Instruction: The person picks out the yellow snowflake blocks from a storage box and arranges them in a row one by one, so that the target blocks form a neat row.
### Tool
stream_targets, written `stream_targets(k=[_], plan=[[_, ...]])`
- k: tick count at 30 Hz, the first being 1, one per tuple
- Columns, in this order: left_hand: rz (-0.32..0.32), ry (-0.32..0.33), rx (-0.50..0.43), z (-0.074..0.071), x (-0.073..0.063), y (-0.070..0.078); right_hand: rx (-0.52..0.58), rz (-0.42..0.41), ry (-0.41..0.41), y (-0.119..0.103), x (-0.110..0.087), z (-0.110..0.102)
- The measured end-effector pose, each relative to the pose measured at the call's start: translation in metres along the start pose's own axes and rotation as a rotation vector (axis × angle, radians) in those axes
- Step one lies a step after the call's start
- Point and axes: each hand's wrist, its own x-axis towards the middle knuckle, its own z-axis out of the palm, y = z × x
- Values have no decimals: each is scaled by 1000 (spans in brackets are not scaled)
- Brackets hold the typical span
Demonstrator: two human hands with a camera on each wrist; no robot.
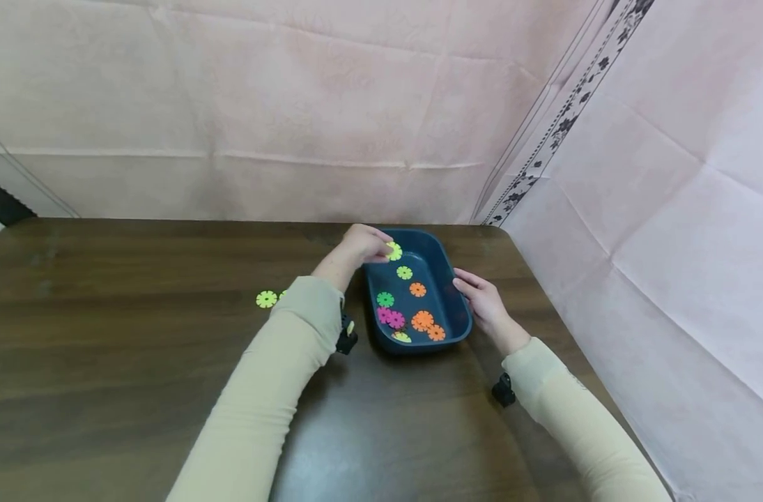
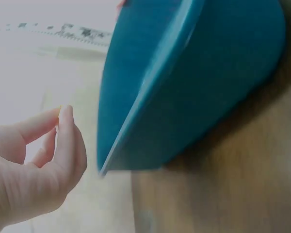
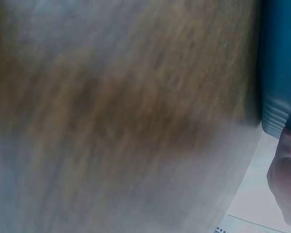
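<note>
My left hand (image 1: 364, 245) is over the far left part of a dark blue plastic tub (image 1: 444, 296). Its thumb and fingertips pinch a yellow flower-shaped disc (image 1: 394, 251); in the left wrist view only a thin yellow edge shows between the fingertips (image 2: 63, 110). At the tub's right side, my right hand (image 1: 483, 301) holds the rim, its fingers against the outer wall in the right wrist view. Inside the tub lie flower-shaped discs: yellow (image 1: 404, 272), green (image 1: 385, 299), magenta (image 1: 396, 320) and several orange ones (image 1: 422, 321).
A yellow-green flower disc (image 1: 266, 299) lies on the brown wooden table (image 1: 136, 335) left of the tub, with another partly hidden by the left sleeve (image 1: 311, 310). Pale cloth (image 1: 293, 104) hangs behind the table and along its right side.
</note>
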Motion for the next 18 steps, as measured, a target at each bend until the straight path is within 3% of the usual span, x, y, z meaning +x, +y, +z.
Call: stream_targets(k=[10, 18], plan=[[-1, -25, 15, -67, -10, 6, -33, 15, 17, 0, 1, 0], [-8, -27, 16, -112, -20, -9, -75, 5, 18, -2, 2, 0]])
